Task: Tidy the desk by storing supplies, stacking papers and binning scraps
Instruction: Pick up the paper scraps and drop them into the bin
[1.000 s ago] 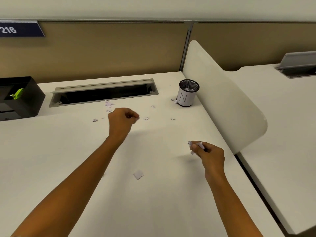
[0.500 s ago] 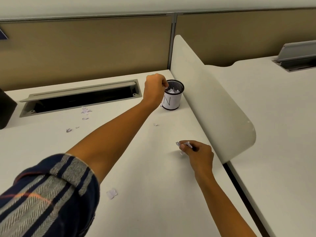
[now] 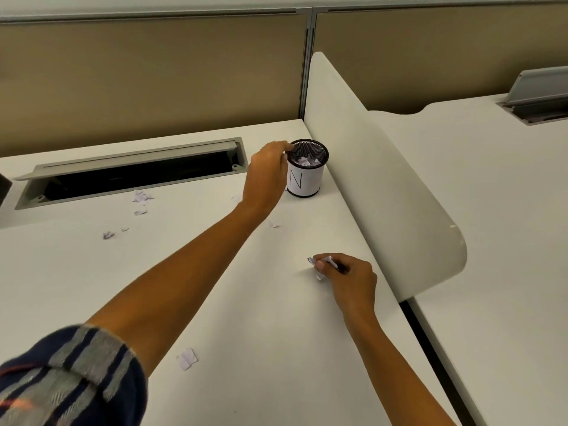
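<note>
A black mesh bin (image 3: 305,182) with a white label marked "N" stands at the back right of the white desk (image 3: 92,287), with torn paper inside. My left hand (image 3: 266,176) is at the bin's left rim with its fingers bunched; I see nothing in them. My right hand (image 3: 350,278) rests on the desk nearer to me, pinching small paper scraps (image 3: 313,260). Loose scraps lie on the desk: a cluster (image 3: 141,196) by the cable slot, one (image 3: 273,224) under my left forearm, one (image 3: 187,359) near the front.
An open cable slot (image 3: 129,173) with a grey flap runs along the back of the desk. A curved white divider (image 3: 384,195) borders the right side, right behind the bin. A black object's corner (image 3: 3,189) shows at the far left edge.
My left hand went from mid-desk to above the bin, then dropped to the bin's left rim. My right hand stayed in place with its scraps. The view shifted right.
</note>
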Action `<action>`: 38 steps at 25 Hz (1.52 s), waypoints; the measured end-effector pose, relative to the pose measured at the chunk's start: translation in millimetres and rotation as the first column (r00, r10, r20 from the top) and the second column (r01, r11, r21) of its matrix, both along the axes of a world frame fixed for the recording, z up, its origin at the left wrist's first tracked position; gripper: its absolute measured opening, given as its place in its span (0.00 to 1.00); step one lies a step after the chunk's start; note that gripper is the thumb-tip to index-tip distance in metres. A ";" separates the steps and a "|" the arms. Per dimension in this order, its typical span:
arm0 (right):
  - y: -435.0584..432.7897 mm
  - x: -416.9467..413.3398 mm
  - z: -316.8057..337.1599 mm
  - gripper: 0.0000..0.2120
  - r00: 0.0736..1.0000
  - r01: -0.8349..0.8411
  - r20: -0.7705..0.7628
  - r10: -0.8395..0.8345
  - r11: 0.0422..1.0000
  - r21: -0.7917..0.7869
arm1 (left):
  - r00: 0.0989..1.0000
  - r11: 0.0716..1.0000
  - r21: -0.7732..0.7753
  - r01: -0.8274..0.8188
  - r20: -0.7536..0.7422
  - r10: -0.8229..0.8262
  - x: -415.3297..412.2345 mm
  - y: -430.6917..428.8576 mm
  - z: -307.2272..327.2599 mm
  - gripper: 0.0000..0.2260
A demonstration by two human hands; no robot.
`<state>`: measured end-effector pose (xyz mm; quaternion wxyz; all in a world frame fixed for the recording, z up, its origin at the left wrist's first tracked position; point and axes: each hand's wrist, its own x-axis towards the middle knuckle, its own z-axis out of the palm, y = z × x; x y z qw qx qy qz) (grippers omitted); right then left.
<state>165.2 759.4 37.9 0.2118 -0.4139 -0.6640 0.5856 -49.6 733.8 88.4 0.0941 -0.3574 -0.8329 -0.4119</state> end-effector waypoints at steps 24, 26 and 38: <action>96.6 -184.9 72.6 0.14 0.995 -0.100 0.068 0.073 0.760 0.642 | 0.990 0.839 -0.527 -0.135 -0.046 0.131 74.0 -121.0 -115.6 0.26; 99.7 -187.0 69.8 0.16 0.987 -0.158 0.130 0.096 0.743 0.650 | 0.991 0.844 -0.520 -0.131 -0.041 0.128 74.4 -121.2 -115.3 0.26; 82.0 -162.2 62.7 0.13 0.975 -0.169 0.044 0.217 0.602 0.780 | 0.995 0.870 -0.493 -0.030 0.066 0.072 69.3 -127.2 -105.8 0.29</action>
